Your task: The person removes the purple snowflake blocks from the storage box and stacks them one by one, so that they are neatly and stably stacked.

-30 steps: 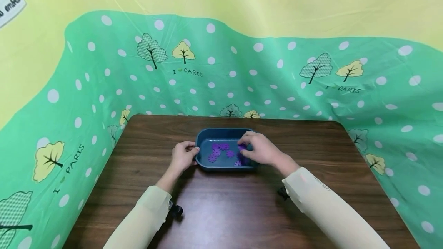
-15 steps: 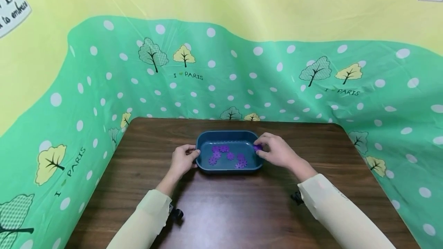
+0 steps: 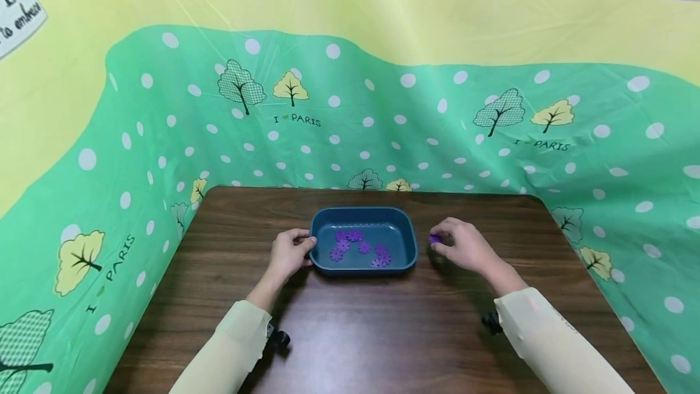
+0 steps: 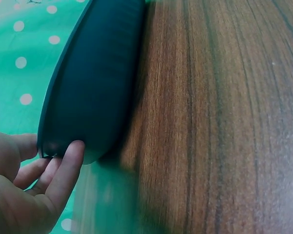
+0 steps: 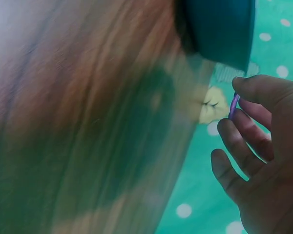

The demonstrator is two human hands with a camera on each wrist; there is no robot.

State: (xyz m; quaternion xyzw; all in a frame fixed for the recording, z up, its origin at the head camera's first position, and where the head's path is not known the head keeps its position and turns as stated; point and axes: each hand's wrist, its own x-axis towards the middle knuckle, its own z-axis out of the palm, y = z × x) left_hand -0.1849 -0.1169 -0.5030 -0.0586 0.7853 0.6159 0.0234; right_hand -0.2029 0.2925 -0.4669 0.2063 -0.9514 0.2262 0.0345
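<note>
Wooden table (image 3: 355,333): my right hand (image 3: 465,248) has carried a pinched purple piece (image 3: 435,238) out to the tray's (image 3: 362,214) three o'clock; my left hand (image 3: 287,251) still grips its rim.

the small flat purple plastic piece (image 5: 233,106) shows only edge-on between the right hand's (image 5: 263,161) fingers, its shape perhaps toothed. the brown wooden table (image 5: 78,97) is motion-blurred. the dark blue plastic tray (image 5: 219,29) is cropped at twelve o'clock.

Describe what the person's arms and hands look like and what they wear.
Both arms wear long, pale cream sleeves: left sleeve, right sleeve. A small black device sits at the left cuff, another at the right. The left hand and right hand are bare, without gloves.
</note>
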